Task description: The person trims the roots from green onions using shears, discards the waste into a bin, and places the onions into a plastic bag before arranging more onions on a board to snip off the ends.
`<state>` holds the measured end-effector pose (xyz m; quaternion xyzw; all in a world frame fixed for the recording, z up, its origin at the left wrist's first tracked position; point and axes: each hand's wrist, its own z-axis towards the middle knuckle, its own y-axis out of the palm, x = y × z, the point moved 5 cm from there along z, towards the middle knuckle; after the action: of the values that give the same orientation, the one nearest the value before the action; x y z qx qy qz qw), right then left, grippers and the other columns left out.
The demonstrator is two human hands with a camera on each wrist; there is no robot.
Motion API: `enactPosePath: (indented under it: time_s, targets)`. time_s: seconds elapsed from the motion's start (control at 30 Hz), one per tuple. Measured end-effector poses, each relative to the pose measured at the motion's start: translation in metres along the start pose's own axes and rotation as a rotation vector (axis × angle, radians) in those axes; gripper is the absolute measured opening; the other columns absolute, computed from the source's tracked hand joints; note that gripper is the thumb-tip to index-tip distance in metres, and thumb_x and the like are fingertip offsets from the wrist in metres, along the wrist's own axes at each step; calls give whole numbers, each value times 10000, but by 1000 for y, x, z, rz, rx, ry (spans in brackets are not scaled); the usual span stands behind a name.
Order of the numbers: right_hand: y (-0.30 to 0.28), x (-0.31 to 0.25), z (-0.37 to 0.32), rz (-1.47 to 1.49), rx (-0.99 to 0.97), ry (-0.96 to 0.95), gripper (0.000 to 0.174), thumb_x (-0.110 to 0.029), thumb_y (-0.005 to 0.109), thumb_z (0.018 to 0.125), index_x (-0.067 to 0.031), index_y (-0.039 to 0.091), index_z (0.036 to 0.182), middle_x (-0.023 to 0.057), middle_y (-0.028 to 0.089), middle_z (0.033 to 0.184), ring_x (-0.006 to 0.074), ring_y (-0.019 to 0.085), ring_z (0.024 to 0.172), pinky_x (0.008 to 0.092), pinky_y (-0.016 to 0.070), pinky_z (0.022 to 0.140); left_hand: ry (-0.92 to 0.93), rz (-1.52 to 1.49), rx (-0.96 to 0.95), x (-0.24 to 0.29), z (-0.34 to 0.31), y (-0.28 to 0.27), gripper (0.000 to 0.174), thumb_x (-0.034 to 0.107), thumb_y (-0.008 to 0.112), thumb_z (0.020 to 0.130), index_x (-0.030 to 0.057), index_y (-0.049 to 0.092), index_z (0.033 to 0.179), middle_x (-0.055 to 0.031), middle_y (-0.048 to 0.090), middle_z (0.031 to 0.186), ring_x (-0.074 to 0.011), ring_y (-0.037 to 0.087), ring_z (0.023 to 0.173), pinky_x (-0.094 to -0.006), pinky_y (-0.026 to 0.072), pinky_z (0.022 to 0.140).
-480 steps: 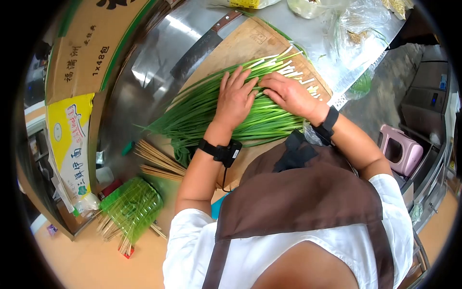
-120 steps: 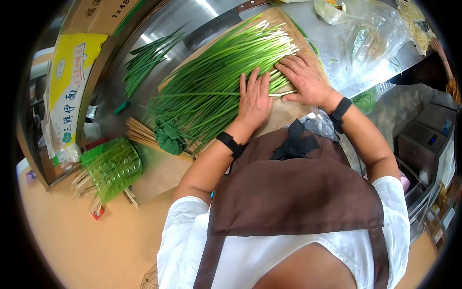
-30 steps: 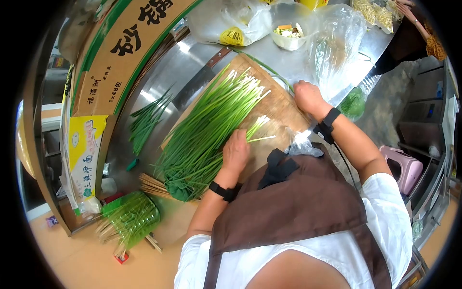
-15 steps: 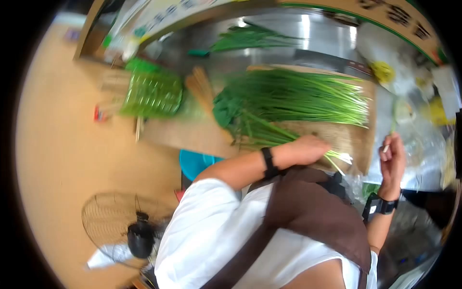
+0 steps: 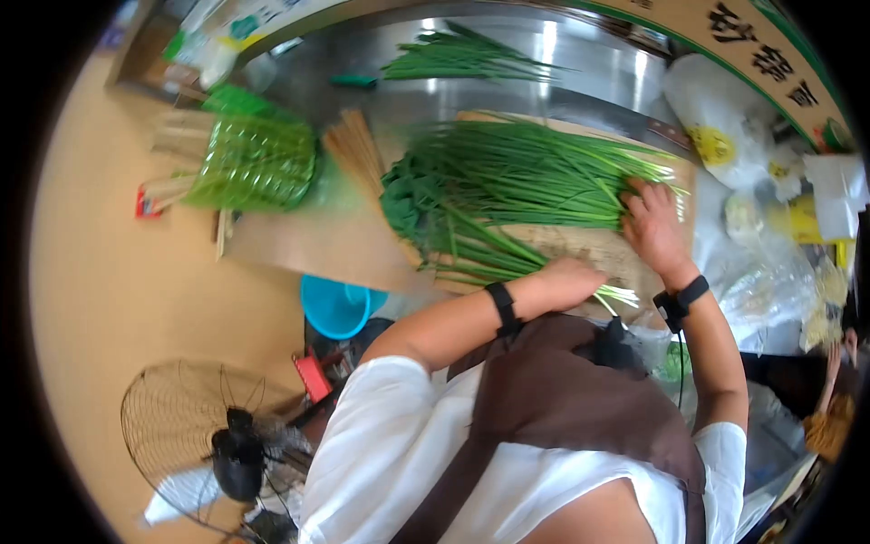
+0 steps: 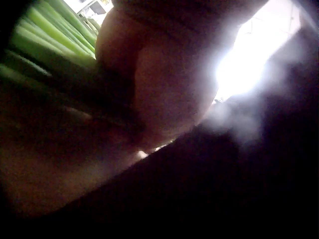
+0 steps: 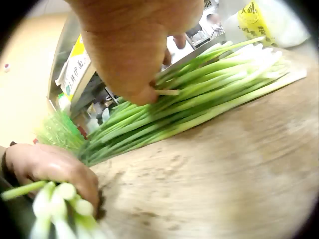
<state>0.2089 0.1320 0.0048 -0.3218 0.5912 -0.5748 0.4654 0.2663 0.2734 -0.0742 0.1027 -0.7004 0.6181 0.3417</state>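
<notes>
A large pile of scallions (image 5: 535,177) lies across a wooden cutting board (image 5: 589,243), white ends to the right. My left hand (image 5: 573,279) grips a smaller bunch of scallions (image 7: 57,206) at the board's near edge; white ends stick out past the fist. My right hand (image 5: 657,231) is over the big pile near its white ends, fingers bent. In the right wrist view a short pale stalk end (image 7: 168,92) shows at its thumb, which pinches a scallion. The left wrist view is mostly dark, with green leaves (image 6: 55,32) beside the hand.
Behind the board lie a cleaver (image 5: 669,134) and a separate bunch of greens (image 5: 467,56). To the left are wooden skewers (image 5: 358,150) and a green plastic basket (image 5: 258,163). Plastic bags (image 5: 761,281) are on the right; a fan (image 5: 237,444) stands lower left.
The left hand has gathered a small bunch apart from the pile. My right hand has come from the board's far edge, with a scallion, onto the pile. The head view has turned.
</notes>
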Motion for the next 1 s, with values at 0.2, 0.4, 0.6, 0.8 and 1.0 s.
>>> enactPosePath:
  time_s: [0.2,0.4,0.6,0.8,1.0]
  targets:
    - [11,28,1,71,-31,5,1074,-452,778,645,-82,230,1492,263,150,1541,411,133,1440,539,129,1160,10,3,-27,-1,2,-7,87,84,545,808,40,566,881,-163,625,827,-358,629,799,-462,501,673]
    - [27,58,21,82,-72,-96,1171,-528,777,599,-105,182,1515,260,119,1553,394,129,1448,542,122,1163,-116,-408,-100,-6,5,-6,56,59,523,813,41,548,859,-165,613,804,-389,601,774,-481,470,663]
    - [40,70,35,122,-91,-104,1130,-529,768,567,-70,269,1471,282,336,1431,439,337,1327,555,231,1111,31,-84,-247,2,15,-18,126,83,501,832,34,549,937,-216,614,857,-414,603,806,-497,483,682]
    - [54,44,47,339,170,-147,1015,-516,770,562,-22,425,1378,239,498,1217,410,467,1137,518,342,1011,-27,1,-269,6,16,-23,134,80,533,814,43,532,944,-208,601,817,-436,590,755,-525,462,650]
    - [77,-2,97,74,-13,11,1094,-583,751,539,-50,372,1415,242,418,1392,377,389,1312,605,226,1082,83,-174,-107,3,28,-22,321,292,463,944,66,567,1146,-224,626,911,-370,607,855,-515,462,738]
